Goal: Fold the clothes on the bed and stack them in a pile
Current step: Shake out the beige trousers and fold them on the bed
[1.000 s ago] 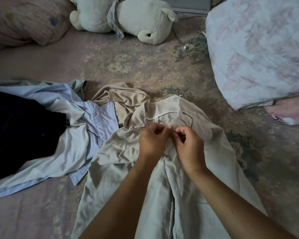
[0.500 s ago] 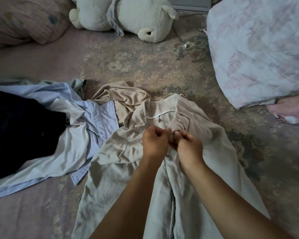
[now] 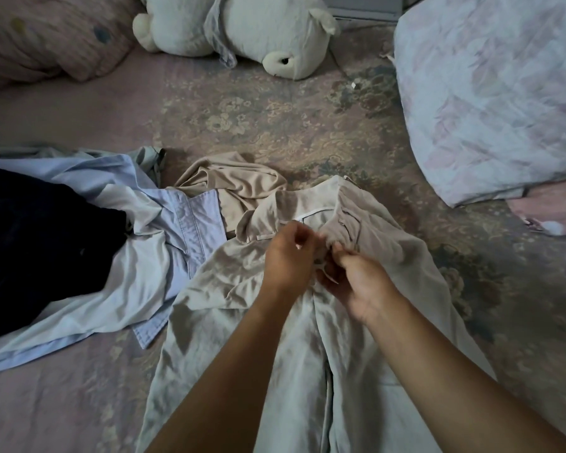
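- While the pale beige shirt lies front-up on the bed, its long axis runs from the collar at the far end straight back toward the person, its hem end passing out of view at the bottom of the frame.
- Both hands meet on the shirt's centre line just below the collar; neither has a reach advantage, since the placket runs between the two forearms.
- Left hand: fingers curled, pinching the fabric edge at the upper placket.
- Right hand: fingers curled, pinching the opposite edge, touching the left hand.
- Judgement: a top button appears to be under work; the button itself is too small to confirm.
- Below the hands the front stands open along the centre line, so further fastening would proceed toward the person.
- Unfolded garments sit to the left: a light blue shirt touching the beige shirt's left edge, a dark garment upon it, and a tan garment beside the collar.
- No finished pile is visible.
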The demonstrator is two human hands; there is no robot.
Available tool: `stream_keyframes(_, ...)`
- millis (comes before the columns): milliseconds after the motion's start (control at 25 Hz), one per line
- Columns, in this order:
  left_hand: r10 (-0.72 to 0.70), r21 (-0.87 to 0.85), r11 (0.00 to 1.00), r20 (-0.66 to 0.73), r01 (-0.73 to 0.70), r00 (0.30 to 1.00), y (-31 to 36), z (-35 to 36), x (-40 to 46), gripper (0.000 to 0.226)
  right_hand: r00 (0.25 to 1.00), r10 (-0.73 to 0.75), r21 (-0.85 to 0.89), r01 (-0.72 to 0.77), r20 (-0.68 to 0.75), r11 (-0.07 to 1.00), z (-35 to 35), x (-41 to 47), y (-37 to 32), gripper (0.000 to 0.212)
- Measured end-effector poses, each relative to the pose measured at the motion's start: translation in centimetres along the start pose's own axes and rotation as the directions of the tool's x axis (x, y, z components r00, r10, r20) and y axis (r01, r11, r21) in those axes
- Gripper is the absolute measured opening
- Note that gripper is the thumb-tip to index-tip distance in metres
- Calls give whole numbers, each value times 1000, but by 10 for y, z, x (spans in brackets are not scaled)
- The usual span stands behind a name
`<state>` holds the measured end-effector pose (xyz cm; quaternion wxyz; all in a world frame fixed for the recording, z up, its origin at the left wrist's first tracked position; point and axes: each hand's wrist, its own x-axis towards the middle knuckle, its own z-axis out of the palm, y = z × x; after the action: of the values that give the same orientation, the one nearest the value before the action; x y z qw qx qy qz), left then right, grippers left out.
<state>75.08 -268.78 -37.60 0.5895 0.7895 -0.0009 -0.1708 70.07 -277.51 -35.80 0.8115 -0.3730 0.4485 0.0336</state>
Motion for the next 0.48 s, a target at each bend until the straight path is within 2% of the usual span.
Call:
stream_keyframes(80,136,45,989,44,-138,990,-3,-9,10,12,1000,24,83,-24,5,996,-4,4,-1,25)
stream_keyframes(160,226,362,905,39,-225,973,-11,-24,30,31,1000,28,50,-27,-11,998,-13,9,0,23)
stream_keyframes(200,236,546,811,24,-210,971,-18,-35,42,38,998,-14,-82,8,-67,997,-23,16,-1,19)
stream_keyframes(240,241,676,716,-6,-173,971,-24,-47,53,40,982,-122,-293,76,-144,953,-33,25,-4,15)
stream_keyframes(280,239,754,641,-19,-143,971,-32,-58,66,39,937,-296,-524,161,-186,836,-46,38,-10,16)
stream_keyframes(320,263,802,574,13,-167,965,-38,-67,74,36,871,-473,-724,239,-135,647,-58,52,-21,22)
stream_keyframes(360,297,822,506,119,-262,947,-44,-72,80,34,804,-595,-855,313,7,413,-67,67,-34,27)
stream_keyframes(400,352,810,424,264,-404,898,-50,-74,85,34,736,-648,-915,375,196,149,-73,83,-50,35)
stream_keyframes(480,474,755,185,492,-629,730,-62,-69,101,32,631,-556,-841,378,540,-388,-74,115,-77,61)
